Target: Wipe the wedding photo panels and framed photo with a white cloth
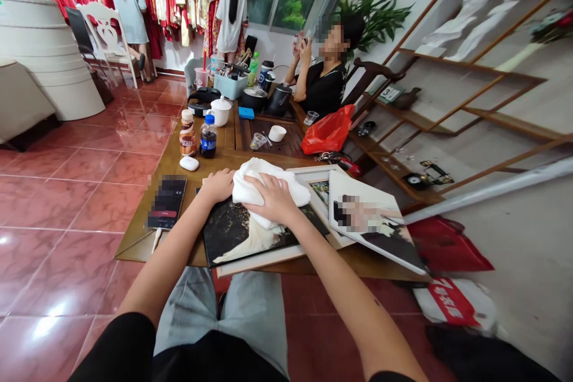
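Observation:
A bunched white cloth (293,184) lies on a dark photo panel (224,230) that shows a pale gown. My right hand (271,194) presses down over the cloth, its fingers curved across the top. Beside the cloth's left side, my left hand (218,185) rests at the panel's upper left edge with fingers extended; their tips are partly hidden by the cloth. Another white-edged picture (373,215) lies to the right, overlapping a light frame (313,174) under the dark panel.
On the wooden table (134,233) are a phone (168,203) with a cable, a white case (189,163), two bottles, a white lidded cup (220,111) and a red plastic bag (329,130). A seated person (329,71) is across the table; two people stand near hanging garments. Shelves line the right wall.

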Demonstrator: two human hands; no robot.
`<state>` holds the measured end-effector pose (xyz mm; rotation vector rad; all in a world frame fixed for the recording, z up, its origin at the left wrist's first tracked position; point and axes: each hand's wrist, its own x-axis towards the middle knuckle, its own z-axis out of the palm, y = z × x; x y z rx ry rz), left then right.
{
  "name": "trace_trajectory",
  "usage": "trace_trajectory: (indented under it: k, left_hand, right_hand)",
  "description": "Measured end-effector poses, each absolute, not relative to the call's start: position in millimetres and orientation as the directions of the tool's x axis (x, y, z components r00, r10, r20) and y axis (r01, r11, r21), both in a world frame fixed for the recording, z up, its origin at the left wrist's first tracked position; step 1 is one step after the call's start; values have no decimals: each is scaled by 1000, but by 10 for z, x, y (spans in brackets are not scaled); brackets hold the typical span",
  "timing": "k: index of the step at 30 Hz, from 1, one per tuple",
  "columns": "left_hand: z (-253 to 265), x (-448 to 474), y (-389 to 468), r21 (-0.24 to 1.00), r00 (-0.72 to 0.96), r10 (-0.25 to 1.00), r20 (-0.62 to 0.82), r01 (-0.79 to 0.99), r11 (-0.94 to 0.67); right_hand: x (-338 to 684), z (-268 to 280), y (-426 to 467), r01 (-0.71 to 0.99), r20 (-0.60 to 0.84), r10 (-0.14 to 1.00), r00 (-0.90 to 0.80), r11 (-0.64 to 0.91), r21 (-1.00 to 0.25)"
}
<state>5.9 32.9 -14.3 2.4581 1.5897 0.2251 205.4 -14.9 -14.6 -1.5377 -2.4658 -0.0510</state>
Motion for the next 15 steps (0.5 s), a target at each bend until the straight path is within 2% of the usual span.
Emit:
trace_trajectory:
  k: [9, 15]
  left_hand:
    - [-128, 79, 317, 271, 387, 922, 12, 886, -376]
    - [-134, 76, 324, 287, 391, 920, 16, 880, -379]
  right_hand:
    - [2434, -144, 5, 935, 236, 922, -305, 338, -110]
    - [2533, -197, -128, 939, 263, 917, -299, 331, -88]
